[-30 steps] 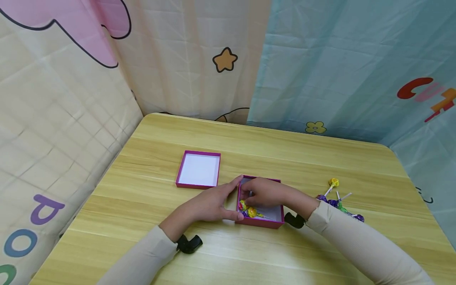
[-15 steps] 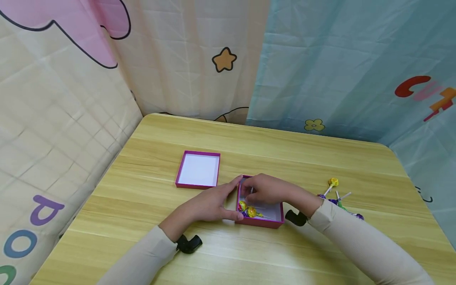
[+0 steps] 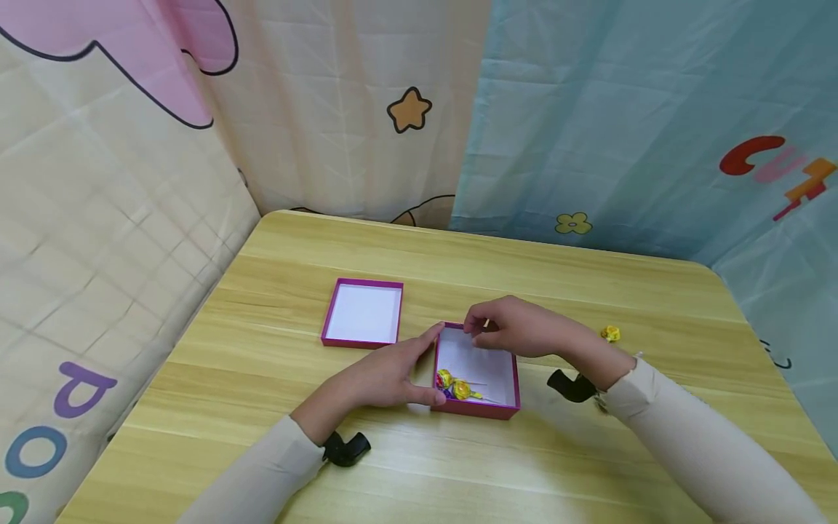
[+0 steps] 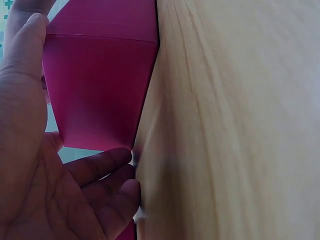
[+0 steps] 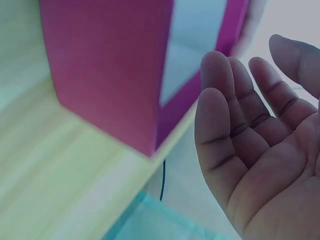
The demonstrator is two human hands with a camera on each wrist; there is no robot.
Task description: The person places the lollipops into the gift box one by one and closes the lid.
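Note:
An open magenta box (image 3: 476, 411) with a white inside sits at the middle of the table. My left hand (image 3: 386, 375) holds it along its left side, thumb on the near corner and a finger at the far one. The left wrist view shows the box wall (image 4: 100, 90) between thumb and fingers. Several wrapped lollipops (image 3: 462, 390), yellow and purple, lie in the box's near left part, sticks pointing right. Over the far right rim hovers my right hand (image 3: 524, 327). In the right wrist view its loosely bent fingers (image 5: 215, 135) hold nothing.
The matching shallow lid (image 3: 364, 313) lies inside up to the left of the box. On the right, a yellow lollipop (image 3: 610, 333) shows beyond the right forearm, which hides most of the others there. Black wrist cameras (image 3: 347, 449) hang below both wrists.
My right hand has risen out of the box and shifted away to the right, over its far rim. My left hand and the lollipops in the box stay in place.

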